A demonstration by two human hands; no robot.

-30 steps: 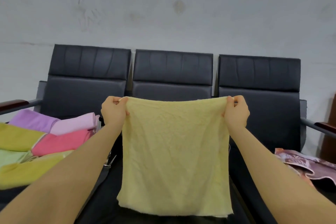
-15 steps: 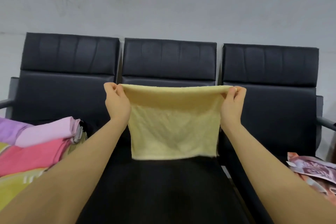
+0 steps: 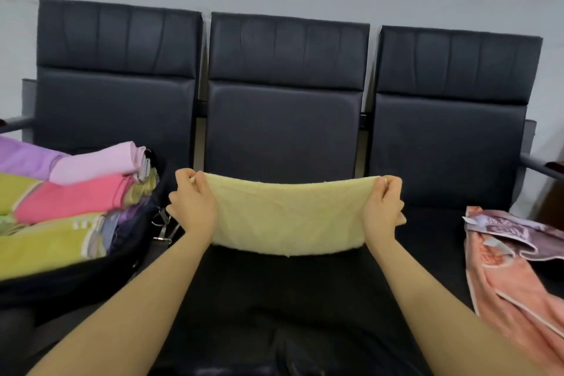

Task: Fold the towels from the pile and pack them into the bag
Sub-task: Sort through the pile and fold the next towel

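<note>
While both hands hold the pale yellow terry towel (image 3: 287,217) stretched between them above the middle seat of the black padded three-seat bench (image 3: 287,131), the fold is only as secure as two pinches. The left hand (image 3: 192,207) has its fingers curled over the towel's left end, and the right hand (image 3: 383,207) grips the right end the same way; the cloth sags a little in the middle and appears doubled, its lower edge hanging free just over the seat.

Several things could spoil this. If either pinch catches only one layer, the other layer would likely drop and the fold would open. Uneven pull could skew the edges, so the next fold comes out crooked. Lowering it carelessly onto the slick seat might let it slide or bunch.

On the near left, the open black bag (image 3: 91,275) already holds rolled and folded towels in pink, purple and olive-yellow (image 3: 73,198), and looks fairly full, so a bulky fold may not fit or may disturb the stack. At the near right lies the salmon-pink towel with a printed mauve one on it (image 3: 512,268), waiting.
</note>
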